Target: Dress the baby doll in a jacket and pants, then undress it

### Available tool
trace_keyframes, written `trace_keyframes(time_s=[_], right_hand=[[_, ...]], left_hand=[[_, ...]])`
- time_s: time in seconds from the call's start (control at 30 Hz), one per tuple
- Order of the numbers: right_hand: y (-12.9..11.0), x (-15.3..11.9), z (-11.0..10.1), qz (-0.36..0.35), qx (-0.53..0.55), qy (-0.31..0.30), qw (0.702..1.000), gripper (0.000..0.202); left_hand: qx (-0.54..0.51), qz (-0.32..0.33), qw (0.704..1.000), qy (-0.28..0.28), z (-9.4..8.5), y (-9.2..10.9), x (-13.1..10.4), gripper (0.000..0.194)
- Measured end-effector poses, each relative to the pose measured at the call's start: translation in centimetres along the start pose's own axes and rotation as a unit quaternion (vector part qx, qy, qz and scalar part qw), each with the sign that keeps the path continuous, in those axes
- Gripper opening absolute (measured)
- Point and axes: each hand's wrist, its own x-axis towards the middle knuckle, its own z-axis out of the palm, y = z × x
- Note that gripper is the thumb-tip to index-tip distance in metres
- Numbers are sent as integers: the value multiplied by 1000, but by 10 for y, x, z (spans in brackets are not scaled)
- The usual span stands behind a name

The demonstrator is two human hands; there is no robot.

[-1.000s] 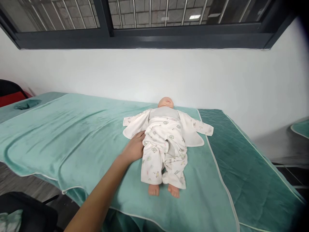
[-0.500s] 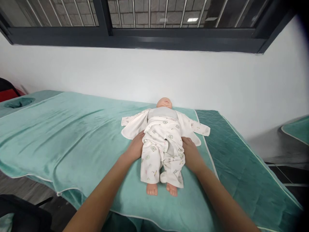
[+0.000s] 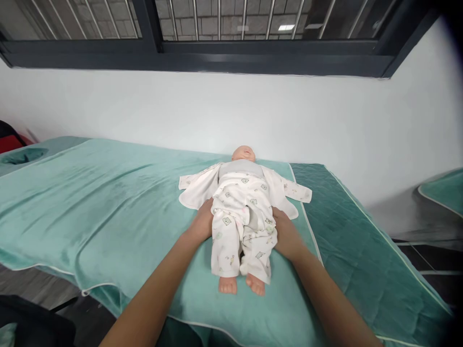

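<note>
A baby doll (image 3: pixel 241 167) is being supported on its back by a green cover (image 3: pixel 119 197) spread over a bed (image 3: pixel 67 142). Its head is being pointed toward the wall (image 3: pixel 217 108) and its bare feet toward the wearer, an arrangement by which both hips are apparently being left equally easy to reach. Patterned white trousers (image 3: pixel 240 196) are being worn from the waist almost to the feet. A white top (image 3: pixel 281 187) is being laid open, its front panels and sleeves being spread to either side, so that the grey chest is being left uncovered.

The left hand (image 3: pixel 201 224) is being held against one side of the trousers and the right hand (image 3: pixel 289 236) against the other, at about hip and thigh level. By this matching placement the doll is probably being steadied evenly, with neither side being favoured. The fingers of both hands are being hidden by the cloth and the doll's body, so whether the fabric is being pinched or merely touched cannot be told.
</note>
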Motion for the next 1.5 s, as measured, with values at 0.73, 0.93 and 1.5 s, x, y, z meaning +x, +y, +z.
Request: trace_keyframes(time_s=[0.73, 0.93, 1.5], right_hand=[[-3, -18, -11, 1, 4, 30, 1000, 15], [-3, -22, -10, 112, 113, 58, 986, 21], [21, 143, -34, 22, 171, 43, 984, 21]], left_hand=[[-5, 32, 999, 4, -5, -12, -23, 18], [-30, -53, 996, 62, -7, -9, -20, 22], [-144, -16, 989, -17, -39, 17, 112, 21]])
